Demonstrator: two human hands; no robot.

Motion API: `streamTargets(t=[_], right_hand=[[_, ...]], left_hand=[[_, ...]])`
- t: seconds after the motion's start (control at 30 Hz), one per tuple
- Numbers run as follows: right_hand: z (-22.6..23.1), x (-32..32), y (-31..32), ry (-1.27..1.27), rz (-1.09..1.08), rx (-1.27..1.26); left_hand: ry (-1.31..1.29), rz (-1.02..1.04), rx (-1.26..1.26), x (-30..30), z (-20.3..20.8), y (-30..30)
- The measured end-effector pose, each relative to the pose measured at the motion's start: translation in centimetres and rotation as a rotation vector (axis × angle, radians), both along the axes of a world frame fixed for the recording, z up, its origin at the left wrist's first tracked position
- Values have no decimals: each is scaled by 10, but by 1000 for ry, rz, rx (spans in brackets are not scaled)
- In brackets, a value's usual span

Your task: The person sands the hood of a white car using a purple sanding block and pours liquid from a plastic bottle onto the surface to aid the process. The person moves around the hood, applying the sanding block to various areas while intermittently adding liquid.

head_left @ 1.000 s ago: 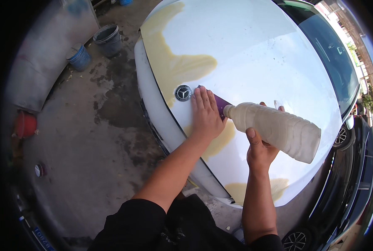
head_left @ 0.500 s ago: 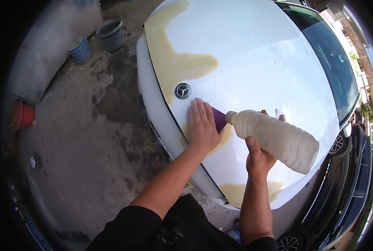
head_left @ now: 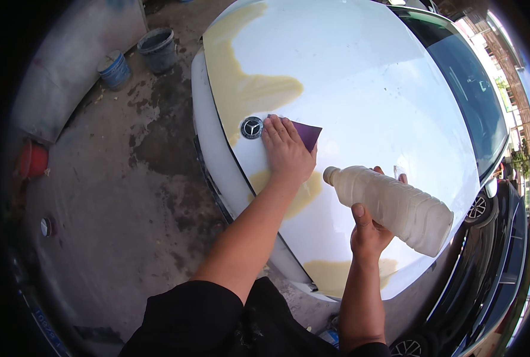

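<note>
My left hand (head_left: 288,149) lies with its fingers stretched over a purple sheet of sandpaper (head_left: 307,134), holding it flat against the white car hood (head_left: 366,77). The sheet's right corner sticks out past the fingers; the part under the palm is hidden. A round emblem (head_left: 252,127) sits just left of my fingertips. My right hand (head_left: 372,235) is wrapped round a cloudy, ribbed plastic bottle (head_left: 396,205), held tilted above the hood with its neck toward my left hand. Yellowish filler patches (head_left: 300,193) show below my left hand and along the hood's front edge.
Two buckets, one dark (head_left: 157,50) and one blue (head_left: 115,70), stand on the stained concrete floor (head_left: 140,238) at the upper left. A red container (head_left: 34,159) is at the far left. A dark car (head_left: 488,262) is parked to the right.
My left hand has slid the sandpaper forward and up the hood, away from me, coming beside the emblem. The bottle in my right hand has dropped slightly lower and apart from the sandpaper.
</note>
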State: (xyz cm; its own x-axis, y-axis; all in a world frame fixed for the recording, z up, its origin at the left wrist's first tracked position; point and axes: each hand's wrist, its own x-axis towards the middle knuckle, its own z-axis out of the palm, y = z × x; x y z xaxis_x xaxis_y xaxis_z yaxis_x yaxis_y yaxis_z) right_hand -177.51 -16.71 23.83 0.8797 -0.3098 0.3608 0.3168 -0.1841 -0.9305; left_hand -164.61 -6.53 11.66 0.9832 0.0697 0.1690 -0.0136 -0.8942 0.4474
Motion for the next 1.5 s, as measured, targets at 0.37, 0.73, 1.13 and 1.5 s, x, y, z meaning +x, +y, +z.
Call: streamTargets(t=[0.37, 0.73, 1.13, 1.5], right_hand=[[1, -11, -17, 9, -11, -26], [-4, -10, -23, 44, -32, 17], [-1, -6, -13, 70, 6, -16], [6, -1, -5, 99, 23, 9]], left_hand=[[83, 64, 64, -10, 10, -14], [-10, -234, -47, -71, -32, 51], [-4, -147, 14, -52, -28, 81], [19, -44, 9, -37, -8, 64]])
